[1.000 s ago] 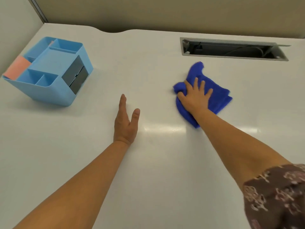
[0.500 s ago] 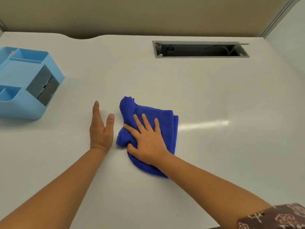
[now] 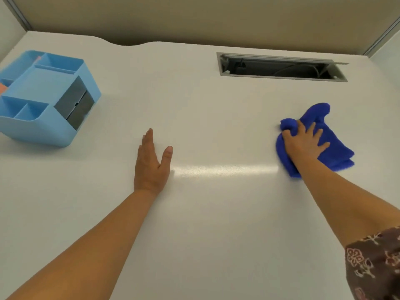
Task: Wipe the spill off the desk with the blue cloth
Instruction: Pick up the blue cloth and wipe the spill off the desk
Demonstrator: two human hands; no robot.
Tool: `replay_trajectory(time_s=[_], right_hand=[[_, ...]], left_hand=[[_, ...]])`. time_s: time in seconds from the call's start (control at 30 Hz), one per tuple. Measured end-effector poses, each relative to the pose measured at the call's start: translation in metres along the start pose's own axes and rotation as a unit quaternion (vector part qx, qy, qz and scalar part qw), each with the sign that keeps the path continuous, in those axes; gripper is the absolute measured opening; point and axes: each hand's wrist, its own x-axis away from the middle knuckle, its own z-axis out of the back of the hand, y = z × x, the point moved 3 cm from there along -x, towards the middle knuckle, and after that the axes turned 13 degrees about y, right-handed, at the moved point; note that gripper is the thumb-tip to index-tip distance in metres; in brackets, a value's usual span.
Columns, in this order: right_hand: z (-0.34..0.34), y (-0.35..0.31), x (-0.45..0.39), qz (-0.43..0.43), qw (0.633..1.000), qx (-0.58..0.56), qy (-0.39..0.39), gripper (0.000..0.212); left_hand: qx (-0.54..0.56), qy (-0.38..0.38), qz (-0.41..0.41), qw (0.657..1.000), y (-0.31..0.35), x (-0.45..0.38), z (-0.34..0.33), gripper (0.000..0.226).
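The blue cloth point(image 3: 337, 146) lies crumpled on the white desk point(image 3: 216, 213) at the right. My right hand point(image 3: 303, 144) presses down on it with fingers spread, thumb side gripping a bunched fold. My left hand point(image 3: 151, 165) rests flat on the desk near the middle, fingers together, thumb apart, holding nothing. No spill shows on the surface; only a bright streak of reflected light runs between the two hands.
A light blue desk organiser point(image 3: 45, 98) with several compartments and a grey drawer stands at the far left. An open cable slot point(image 3: 281, 67) is set into the desk at the back right. Beige partition walls enclose the desk's far edge.
My right hand has swept the cloth from beside my left hand out to the right and a little farther away. My left hand stayed flat in place.
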Motion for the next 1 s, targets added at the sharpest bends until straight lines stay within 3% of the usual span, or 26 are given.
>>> replay_trajectory(time_s=[0.13, 0.27, 0.4, 0.6, 0.7, 0.83, 1.0], right_hand=[[-0.006, -0.039, 0.035, 0.017, 1.0, 0.0, 0.005, 0.062], [-0.011, -0.139, 0.092, 0.154, 0.987, -0.048, -0.015, 0.062], [-0.017, -0.209, 0.176, 0.316, 0.943, -0.083, -0.063, 0.064], [-0.007, -0.158, 0.235, 0.436, 0.888, -0.129, -0.071, 0.063], [-0.002, -0.109, 0.199, 0.387, 0.914, -0.105, -0.057, 0.065], [0.005, -0.056, 0.107, 0.258, 0.964, -0.052, -0.029, 0.062], [0.004, -0.001, 0.028, 0.084, 0.996, -0.03, -0.014, 0.061]], left_hand=[[0.032, 0.001, -0.001, 0.999, 0.003, 0.0, 0.001, 0.067], [0.024, 0.002, -0.001, 1.0, 0.003, -0.002, 0.001, 0.066], [0.028, 0.001, 0.0, 1.0, 0.003, -0.001, 0.003, 0.073], [0.025, 0.004, -0.004, 1.0, -0.003, -0.002, 0.004, 0.071], [0.014, 0.002, -0.005, 1.0, -0.004, -0.003, 0.002, 0.071], [-0.046, -0.017, 0.008, 0.999, -0.003, -0.002, -0.005, 0.068], [-0.072, -0.019, 0.016, 0.997, -0.003, -0.001, -0.006, 0.067]])
